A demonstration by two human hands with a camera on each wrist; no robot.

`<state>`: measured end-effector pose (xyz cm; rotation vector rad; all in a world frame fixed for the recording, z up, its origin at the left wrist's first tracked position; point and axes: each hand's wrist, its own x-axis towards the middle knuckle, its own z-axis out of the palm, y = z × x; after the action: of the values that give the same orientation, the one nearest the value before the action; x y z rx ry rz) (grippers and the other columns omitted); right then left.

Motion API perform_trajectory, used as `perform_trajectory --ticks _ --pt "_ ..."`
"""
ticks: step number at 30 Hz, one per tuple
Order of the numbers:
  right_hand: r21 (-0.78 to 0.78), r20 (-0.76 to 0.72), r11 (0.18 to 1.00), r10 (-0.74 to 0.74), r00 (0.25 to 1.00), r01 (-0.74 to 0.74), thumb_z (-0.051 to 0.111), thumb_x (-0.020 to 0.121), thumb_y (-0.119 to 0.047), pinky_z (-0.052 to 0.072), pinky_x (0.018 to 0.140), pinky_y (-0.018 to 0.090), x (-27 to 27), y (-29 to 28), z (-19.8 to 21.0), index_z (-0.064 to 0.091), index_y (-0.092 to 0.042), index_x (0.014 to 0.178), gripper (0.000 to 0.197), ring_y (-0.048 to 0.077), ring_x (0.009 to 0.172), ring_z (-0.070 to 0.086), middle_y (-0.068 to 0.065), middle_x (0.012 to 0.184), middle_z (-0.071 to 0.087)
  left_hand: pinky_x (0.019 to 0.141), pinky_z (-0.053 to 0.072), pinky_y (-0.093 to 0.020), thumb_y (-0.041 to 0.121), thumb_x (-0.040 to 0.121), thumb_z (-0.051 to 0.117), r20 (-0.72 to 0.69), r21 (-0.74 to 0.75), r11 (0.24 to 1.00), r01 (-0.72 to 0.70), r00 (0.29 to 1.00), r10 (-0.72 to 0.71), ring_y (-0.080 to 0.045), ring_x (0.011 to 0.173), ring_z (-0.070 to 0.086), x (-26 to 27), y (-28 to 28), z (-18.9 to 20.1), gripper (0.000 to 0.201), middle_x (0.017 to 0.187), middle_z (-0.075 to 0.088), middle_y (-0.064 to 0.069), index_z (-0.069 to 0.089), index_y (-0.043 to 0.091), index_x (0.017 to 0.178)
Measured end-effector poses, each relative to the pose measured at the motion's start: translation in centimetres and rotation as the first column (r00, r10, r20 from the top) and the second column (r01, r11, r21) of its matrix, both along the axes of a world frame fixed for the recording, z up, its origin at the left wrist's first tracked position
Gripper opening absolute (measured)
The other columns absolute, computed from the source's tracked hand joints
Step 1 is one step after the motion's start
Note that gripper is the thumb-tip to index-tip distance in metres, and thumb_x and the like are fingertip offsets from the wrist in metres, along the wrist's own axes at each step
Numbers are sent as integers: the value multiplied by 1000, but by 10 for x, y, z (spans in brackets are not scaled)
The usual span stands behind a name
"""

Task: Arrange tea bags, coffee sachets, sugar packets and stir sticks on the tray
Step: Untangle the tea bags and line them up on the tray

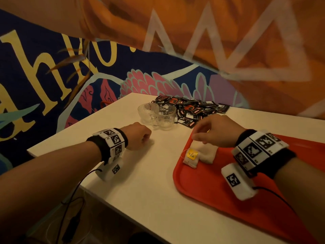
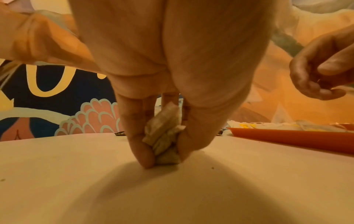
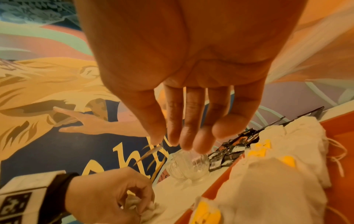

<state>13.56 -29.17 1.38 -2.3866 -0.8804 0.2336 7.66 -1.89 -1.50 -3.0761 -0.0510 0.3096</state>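
Observation:
My left hand (image 1: 140, 138) rests knuckles-up on the white table (image 1: 140, 182), left of the red tray (image 1: 211, 191). In the left wrist view its thumb and fingers (image 2: 138, 144) pinch a crumpled pale tea bag (image 2: 164, 136) against the tabletop. My right hand (image 1: 202, 136) hovers over the tray's far left corner, fingers relaxed and pointing down (image 3: 182, 141), with nothing visibly held. Just under it lies a small stack of white tea bags (image 1: 198, 154), one showing a yellow TEA tag (image 1: 191, 154). A pile of black and red coffee sachets (image 1: 190, 110) sits at the table's far edge.
Two empty glass cups (image 1: 147, 111) (image 1: 165, 117) stand between my hands and the sachet pile. A painted mural wall runs along the table's left and far sides. Cables hang from both wrist units near the front edge.

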Motion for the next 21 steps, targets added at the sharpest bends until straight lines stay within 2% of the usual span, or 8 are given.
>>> perform_trajectory --ticks 2,3,5,7,10,13,17,21 --pt "37 -6 999 0 1000 1 74 85 -34 47 61 16 0 -7 3 73 -27 90 8 3 68 69 -13 86 72 66 41 -27 14 91 60 39 -56 998 -28 999 30 -21 84 54 1 -4 5 8 95 61 -1 56 19 97" --pt "59 -6 998 -3 1000 4 73 86 -33 47 60 16 1 -12 5 73 -27 90 8 3 69 69 -13 84 72 65 43 -28 14 92 59 74 -140 989 -51 995 61 -22 83 56 1 -7 9 12 97 61 -1 54 21 100" --pt "121 -13 992 -16 1000 17 72 86 -32 49 60 19 3 -20 9 73 -25 91 7 5 72 70 -13 82 72 65 54 -29 8 92 59 120 -427 901 -80 982 144 -22 81 63 2 -19 20 26 103 60 -4 52 22 113" --pt "191 -21 981 -35 999 39 73 85 -33 55 62 25 6 -28 12 73 -25 90 9 7 73 70 -11 81 73 70 60 -30 1 93 56 118 -691 720 -63 973 198 -22 84 65 4 -36 32 34 108 56 -4 54 20 121" --pt "321 -30 943 -83 996 88 75 82 -34 58 62 28 10 -36 12 73 -24 86 11 8 73 70 -7 81 74 69 58 -25 -9 93 46 88 -917 400 6 978 188 -23 89 60 8 -67 45 31 113 61 -9 66 11 105" --pt "508 -53 851 -127 990 136 76 83 -26 56 61 30 12 -42 9 73 -18 84 9 18 75 71 1 78 74 65 56 -24 -10 94 42 80 -990 129 58 982 170 -24 90 60 16 -96 49 30 109 62 -17 66 4 103" --pt "682 -62 711 -181 982 174 76 83 -21 54 60 31 10 -50 3 71 -15 87 9 21 74 71 6 77 73 66 56 -28 -10 94 41 87 -990 -105 92 995 51 -23 86 69 30 -125 48 30 104 65 -19 59 -2 118" --pt "740 -114 634 -214 970 226 78 82 -21 52 60 31 12 -55 0 69 -22 91 13 18 76 70 2 81 71 64 57 -28 -9 89 57 118 -955 -277 109 993 -14 -25 84 68 42 -149 45 37 104 64 -18 49 1 124"
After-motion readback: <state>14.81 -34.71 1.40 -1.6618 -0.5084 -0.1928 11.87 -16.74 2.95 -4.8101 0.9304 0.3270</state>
